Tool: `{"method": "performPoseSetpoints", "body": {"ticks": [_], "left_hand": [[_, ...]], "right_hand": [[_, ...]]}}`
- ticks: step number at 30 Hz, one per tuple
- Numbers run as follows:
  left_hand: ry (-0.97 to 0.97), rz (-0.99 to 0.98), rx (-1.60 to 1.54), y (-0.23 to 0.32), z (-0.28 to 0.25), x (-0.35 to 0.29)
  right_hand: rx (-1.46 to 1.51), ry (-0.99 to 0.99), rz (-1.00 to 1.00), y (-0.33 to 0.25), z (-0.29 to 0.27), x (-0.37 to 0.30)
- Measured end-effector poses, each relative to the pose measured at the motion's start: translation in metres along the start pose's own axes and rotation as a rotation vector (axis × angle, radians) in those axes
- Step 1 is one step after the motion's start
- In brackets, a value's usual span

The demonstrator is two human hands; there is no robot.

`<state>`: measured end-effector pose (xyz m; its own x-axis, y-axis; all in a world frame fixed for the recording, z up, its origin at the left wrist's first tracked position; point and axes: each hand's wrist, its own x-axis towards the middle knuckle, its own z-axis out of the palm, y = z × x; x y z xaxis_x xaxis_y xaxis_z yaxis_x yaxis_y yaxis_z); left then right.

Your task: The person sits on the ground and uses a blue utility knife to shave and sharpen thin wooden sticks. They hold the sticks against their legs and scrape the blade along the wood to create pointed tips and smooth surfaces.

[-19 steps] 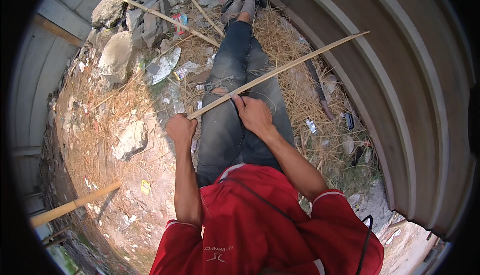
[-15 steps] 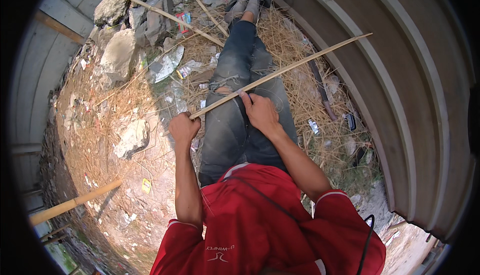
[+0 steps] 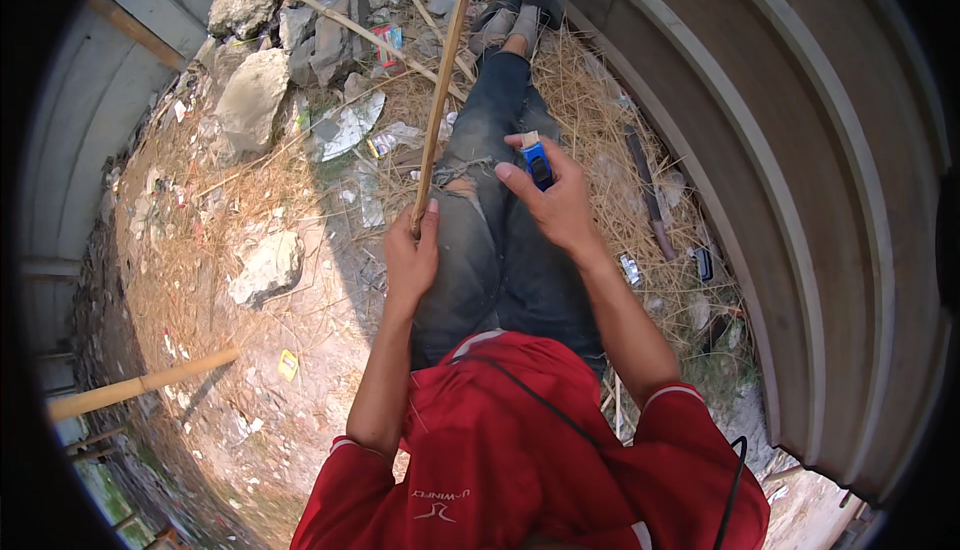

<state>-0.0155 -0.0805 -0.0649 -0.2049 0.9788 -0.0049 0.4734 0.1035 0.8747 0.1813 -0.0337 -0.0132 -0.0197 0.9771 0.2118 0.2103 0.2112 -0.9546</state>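
My left hand (image 3: 411, 254) is closed round the lower end of a long, thin wooden strip (image 3: 447, 80). The strip stands up from my fist over my left thigh and runs past the upper edge. Over my right thigh, my right hand (image 3: 560, 200) is closed on a small blue-and-black tool (image 3: 537, 164) with a pale, squared end. Its shape resembles a cutter, but no blade can be made out. The tool is apart from the strip. My legs, in torn dark trousers (image 3: 452, 270), stretch forward on the ground below both hands.
A corrugated metal wall (image 3: 760, 150) curves along the right. Large rocks (image 3: 252, 100) lie at the far left, and a pale stone (image 3: 267, 268) is nearer. Other strips (image 3: 360, 32) lie by my shins. A pole (image 3: 145, 384) juts in at left. Straw and litter cover the ground.
The strip has swung from slanting right across my thighs to pointing forward in my left hand. My right hand has come off it and turned, bringing the blue tool into view.
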Motion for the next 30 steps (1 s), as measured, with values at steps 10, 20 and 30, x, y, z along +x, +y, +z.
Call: {"method": "performPoseSetpoints", "body": {"ticks": [10,20,30], "left_hand": [[-0.028,0.549,0.041,0.064,0.022,0.007],[0.117,0.658,0.817,0.061,-0.06,0.033],[-0.463,0.137,0.596,0.01,-0.01,0.007]], "right_hand": [[-0.313,-0.02,-0.306,-0.003,-0.025,0.034],[-0.739,-0.504,-0.283,0.021,-0.114,0.011],[-0.754,0.016,-0.104,0.015,-0.116,0.038]]}}
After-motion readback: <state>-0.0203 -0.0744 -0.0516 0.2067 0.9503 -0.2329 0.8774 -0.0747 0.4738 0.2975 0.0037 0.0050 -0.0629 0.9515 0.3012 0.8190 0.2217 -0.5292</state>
